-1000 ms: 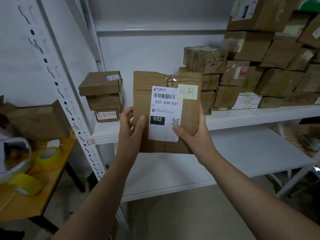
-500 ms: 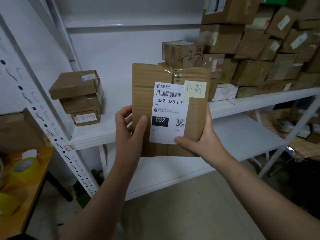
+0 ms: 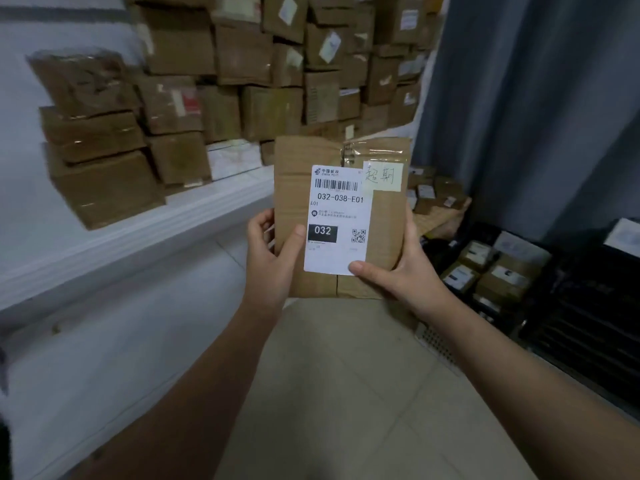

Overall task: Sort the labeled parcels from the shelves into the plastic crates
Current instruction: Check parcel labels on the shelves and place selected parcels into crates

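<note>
Item: parcel point(image 3: 294, 188) (label point(image 3: 337, 220) 032), gripped low by my left hand point(image 3: 273, 261) and right hand point(image 3: 398, 271). Risk: misreading could send it to the wrong crate point(image 3: 581, 327), right of parcel.

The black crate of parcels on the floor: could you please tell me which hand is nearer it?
Right. The right hand grips the right edge of the parcel, left of the black crate; the left hand grips the opposite edge, farther away.
</note>
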The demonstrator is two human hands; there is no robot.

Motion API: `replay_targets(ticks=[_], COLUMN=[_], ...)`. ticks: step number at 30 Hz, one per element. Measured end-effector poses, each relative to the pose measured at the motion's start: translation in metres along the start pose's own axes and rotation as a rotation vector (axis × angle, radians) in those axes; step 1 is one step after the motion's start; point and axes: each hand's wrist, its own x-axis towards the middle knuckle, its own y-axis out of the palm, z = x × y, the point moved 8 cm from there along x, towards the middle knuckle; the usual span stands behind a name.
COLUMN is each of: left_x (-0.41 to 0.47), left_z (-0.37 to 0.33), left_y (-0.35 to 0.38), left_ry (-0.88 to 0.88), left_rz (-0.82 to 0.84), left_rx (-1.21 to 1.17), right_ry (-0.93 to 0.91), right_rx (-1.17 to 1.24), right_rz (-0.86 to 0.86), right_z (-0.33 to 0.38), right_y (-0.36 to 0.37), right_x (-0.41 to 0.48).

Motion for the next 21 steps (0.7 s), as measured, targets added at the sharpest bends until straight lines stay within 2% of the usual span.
replay_targets(ticks=[8, 15, 21], left_x=[-0.009, 0.041, 0.099], left_z=[0.048, 0.099, 0.176], left_y=[0.164, 0.266, 0.359], left_ry=[-0.044, -0.068, -0.136], left_rz=[0.32, 0.442, 0.535], left_rx=[0.063, 0.127, 0.158], right_ry=[0.092, 0.191, 0.345], right_rx=[-0.017, -0.058, -0.089], right_rz=[-0.158, -0.345, -0.454], right_z=[-0.054, -0.127, -0.217], right_y=[-0.142, -0.222, -0.285], right_x=[-0.022, 0.007, 0.062])
